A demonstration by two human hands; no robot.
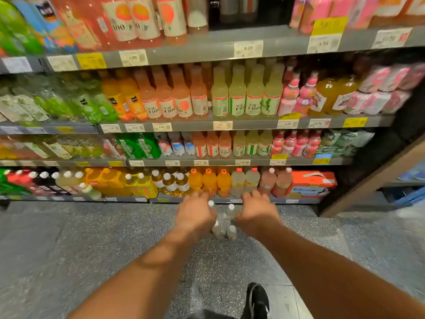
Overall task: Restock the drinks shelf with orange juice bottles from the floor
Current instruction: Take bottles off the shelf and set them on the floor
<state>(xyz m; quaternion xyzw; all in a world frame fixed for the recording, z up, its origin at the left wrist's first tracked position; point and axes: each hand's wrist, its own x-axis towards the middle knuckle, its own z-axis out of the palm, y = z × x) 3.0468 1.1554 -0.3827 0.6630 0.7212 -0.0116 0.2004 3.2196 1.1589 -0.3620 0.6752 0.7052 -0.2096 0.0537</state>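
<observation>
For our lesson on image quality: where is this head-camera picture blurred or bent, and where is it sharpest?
Head view: the shelves bow from wide-angle distortion; the bottles at far left smear with motion blur; both hands, left and right, are soft; the middle-shelf labels are sharpest.

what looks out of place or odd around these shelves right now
A cluster of white-capped bottles stands on the speckled floor in front of the bottom shelf, between the left hand and right hand, rather than on it. No spill or damage shows.
</observation>
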